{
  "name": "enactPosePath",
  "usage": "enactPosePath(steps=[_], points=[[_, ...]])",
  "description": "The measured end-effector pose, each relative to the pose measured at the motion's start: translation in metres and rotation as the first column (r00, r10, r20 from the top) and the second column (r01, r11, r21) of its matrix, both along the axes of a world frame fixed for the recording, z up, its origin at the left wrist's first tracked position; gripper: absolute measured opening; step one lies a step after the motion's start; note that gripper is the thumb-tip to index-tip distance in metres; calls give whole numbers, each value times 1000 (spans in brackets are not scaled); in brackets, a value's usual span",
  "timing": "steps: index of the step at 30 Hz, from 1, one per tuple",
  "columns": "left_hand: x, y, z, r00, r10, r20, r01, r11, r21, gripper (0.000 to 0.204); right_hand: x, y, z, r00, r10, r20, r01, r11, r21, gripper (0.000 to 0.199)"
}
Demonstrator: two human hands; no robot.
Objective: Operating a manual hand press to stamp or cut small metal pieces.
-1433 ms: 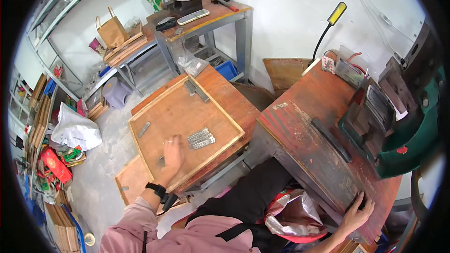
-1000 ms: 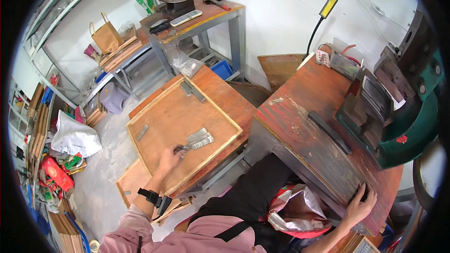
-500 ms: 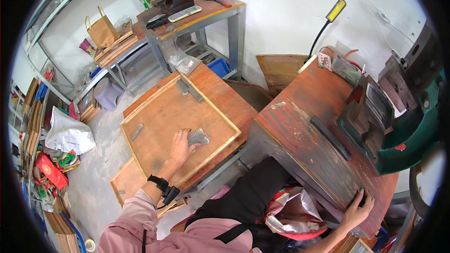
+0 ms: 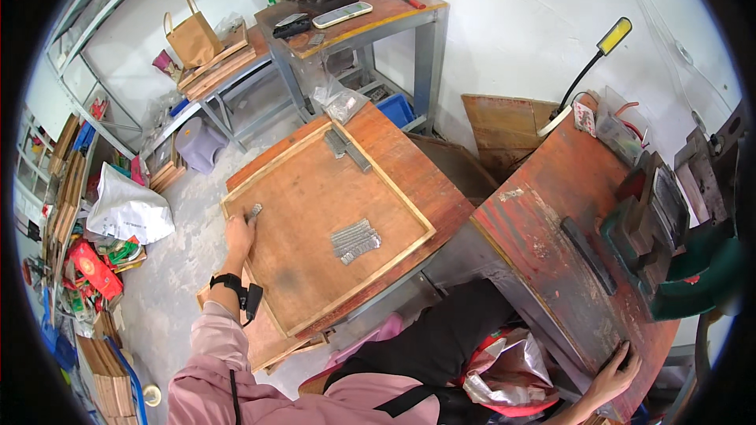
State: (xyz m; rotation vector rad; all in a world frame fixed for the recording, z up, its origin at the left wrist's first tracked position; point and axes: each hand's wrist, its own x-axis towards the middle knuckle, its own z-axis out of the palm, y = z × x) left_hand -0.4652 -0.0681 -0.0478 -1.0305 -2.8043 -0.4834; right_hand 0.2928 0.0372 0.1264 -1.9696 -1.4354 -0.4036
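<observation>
A shallow wooden tray point(image 4: 323, 311) with raised edges lies on the left bench. At its left rim, my left hand point(image 4: 239, 238) is closed on the lower end of a small grey metal strip point(image 4: 256, 211); my fingers hide part of it. A row of similar ribbed metal strips point(image 4: 356, 241) lies side by side toward the tray's right part, and grey metal blocks point(image 4: 348, 148) sit in its far corner. My right hand point(image 4: 617, 375) rests on the near edge of the right bench point(image 4: 531, 216), fingers bent but apart, with a dark shadow beneath them.
A dark bar point(image 4: 589, 256) lies on the right bench beside a green machine point(image 4: 697, 291). A yellow-headed lamp point(image 4: 614, 35) stands behind. In my lap is a red bag with silvery lining point(image 4: 512, 374). A white sack point(image 4: 130, 208) sits on the left.
My left hand has left the row of metal strips and moved left to the lone strip at the tray's rim. The whole view has shifted a little. My right hand stays on the bench edge.
</observation>
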Motion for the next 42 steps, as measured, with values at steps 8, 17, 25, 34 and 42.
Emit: enactPosePath(steps=[8,17,25,34,42], points=[[-7,17,-7,986,-76,-147,63,994,-90,24,1,-1,-3,1000,26,5,-26,999,24,20],[50,39,23,842,-274,465,204,959,195,30,-6,0,2,998,54,27,-56,997,58,19],[155,71,38,863,-441,248,471,879,-75,73,-11,-1,3,997,74,14,-75,995,69,17],[218,88,27,776,-539,327,556,830,49,52,-22,-1,12,995,101,2,-100,989,109,10],[201,99,33,555,-254,792,351,935,53,41,-22,-1,11,996,86,-20,-83,987,140,10]])
